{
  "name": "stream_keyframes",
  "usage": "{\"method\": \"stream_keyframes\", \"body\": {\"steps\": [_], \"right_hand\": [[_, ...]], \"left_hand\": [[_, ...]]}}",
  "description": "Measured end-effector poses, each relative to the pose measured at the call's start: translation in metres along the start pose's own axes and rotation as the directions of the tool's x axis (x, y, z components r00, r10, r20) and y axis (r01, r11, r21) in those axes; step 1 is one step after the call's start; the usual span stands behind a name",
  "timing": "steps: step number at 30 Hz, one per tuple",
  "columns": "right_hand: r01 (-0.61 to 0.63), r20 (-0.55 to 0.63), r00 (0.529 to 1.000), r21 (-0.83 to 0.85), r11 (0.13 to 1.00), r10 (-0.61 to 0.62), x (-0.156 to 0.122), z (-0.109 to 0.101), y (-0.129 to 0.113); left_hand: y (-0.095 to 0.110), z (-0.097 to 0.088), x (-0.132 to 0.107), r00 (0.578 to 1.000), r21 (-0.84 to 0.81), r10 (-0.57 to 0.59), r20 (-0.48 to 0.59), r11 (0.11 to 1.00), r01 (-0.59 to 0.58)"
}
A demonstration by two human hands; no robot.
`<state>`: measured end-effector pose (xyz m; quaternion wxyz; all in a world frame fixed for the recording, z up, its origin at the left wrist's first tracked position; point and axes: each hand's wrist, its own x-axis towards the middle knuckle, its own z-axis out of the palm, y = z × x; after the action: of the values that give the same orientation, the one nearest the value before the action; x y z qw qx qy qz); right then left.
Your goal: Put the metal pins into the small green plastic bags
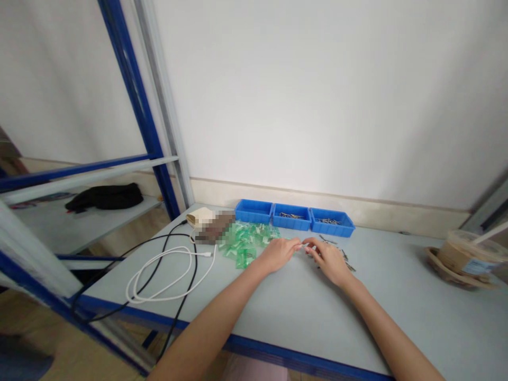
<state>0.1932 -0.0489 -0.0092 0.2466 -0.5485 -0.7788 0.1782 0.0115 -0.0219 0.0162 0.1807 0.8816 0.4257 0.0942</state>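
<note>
My left hand [279,253] and my right hand [329,259] meet at the middle of the grey table [286,307], fingertips pinched together on a small pale part [305,245] between them. A heap of small green plastic bags [248,238] lies just left of my left hand. Several small metal parts [346,260] are scattered on the table beside my right hand. Three blue bins [293,216] stand in a row behind the hands; the middle and right ones hold small metal pieces.
A white cable [166,270] and a black cable [174,296] coil on the table's left part. A cream object [200,216] sits by the bags. A drink cup with a straw [470,256] stands at the right edge. A shelf with a black item [105,197] is to the left.
</note>
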Motion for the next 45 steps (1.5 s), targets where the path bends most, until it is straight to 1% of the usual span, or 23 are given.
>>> {"method": "stream_keyframes", "body": {"steps": [2, 4, 6, 8, 11, 13, 18, 21, 27, 29, 33, 36, 40, 43, 45], "right_hand": [[0.073, -0.003, 0.997, -0.031, 0.997, -0.073, -0.001, 0.001, 0.002], [0.148, 0.000, 0.989, -0.129, 0.981, -0.149, -0.002, 0.002, 0.003], [0.178, -0.001, 0.983, -0.215, 0.960, -0.183, -0.002, 0.003, 0.004], [0.155, -0.014, 0.987, -0.219, 0.963, -0.162, -0.002, 0.002, 0.004], [0.122, 0.008, 0.993, -0.146, 0.982, -0.122, -0.002, 0.000, 0.002], [0.132, 0.023, 0.991, -0.136, 0.982, -0.130, -0.003, -0.001, 0.001], [0.188, -0.049, 0.978, -0.232, 0.954, -0.204, -0.005, 0.002, 0.005], [0.228, -0.044, 0.968, -0.257, 0.939, -0.247, -0.005, 0.004, 0.007], [0.190, -0.012, 0.980, -0.239, 0.952, -0.199, -0.005, 0.002, 0.006], [0.202, -0.038, 0.975, -0.247, 0.948, -0.217, -0.006, 0.003, 0.007], [0.216, -0.133, 0.958, -0.251, 0.944, -0.255, -0.007, 0.005, 0.008], [0.228, -0.153, 0.951, -0.243, 0.943, -0.269, -0.006, 0.006, 0.010], [0.213, -0.124, 0.961, -0.231, 0.949, -0.246, -0.006, 0.005, 0.010], [0.188, -0.084, 0.974, -0.221, 0.957, -0.211, -0.006, 0.004, 0.009], [0.174, -0.095, 0.976, -0.219, 0.960, -0.198, -0.007, 0.004, 0.008]], "left_hand": [[0.000, -0.001, 0.000, 1.000, -0.003, -0.017, -0.003, 1.000, 0.017], [0.001, -0.001, -0.001, 0.999, -0.005, -0.034, -0.005, 0.999, 0.034], [0.001, 0.000, -0.001, 0.999, -0.006, -0.038, -0.012, 0.999, 0.038], [0.001, 0.002, -0.001, 0.999, -0.008, -0.029, -0.039, 1.000, 0.028], [-0.001, 0.004, 0.000, 0.995, -0.006, -0.006, -0.099, 1.000, 0.006], [-0.002, 0.005, 0.000, 0.992, -0.010, -0.005, -0.124, 1.000, 0.004], [-0.002, 0.006, -0.001, 0.992, -0.054, -0.025, -0.126, 0.998, 0.018], [-0.001, 0.006, -0.001, 0.993, -0.062, -0.020, -0.117, 0.998, 0.012], [-0.001, 0.007, -0.001, 0.989, -0.071, -0.012, -0.146, 0.997, 0.002], [0.000, 0.007, -0.002, 0.987, -0.056, -0.005, -0.163, 0.998, -0.005], [0.000, 0.009, -0.002, 0.982, -0.054, 0.000, -0.191, 0.998, -0.010], [-0.001, 0.010, -0.001, 0.982, -0.053, -0.001, -0.189, 0.999, -0.009], [-0.002, 0.012, -0.001, 0.983, -0.085, 0.004, -0.185, 0.996, -0.020], [-0.001, 0.015, -0.001, 0.977, -0.071, 0.010, -0.213, 0.997, -0.025], [-0.001, 0.016, -0.002, 0.972, -0.056, 0.032, -0.234, 0.997, -0.046]]}}
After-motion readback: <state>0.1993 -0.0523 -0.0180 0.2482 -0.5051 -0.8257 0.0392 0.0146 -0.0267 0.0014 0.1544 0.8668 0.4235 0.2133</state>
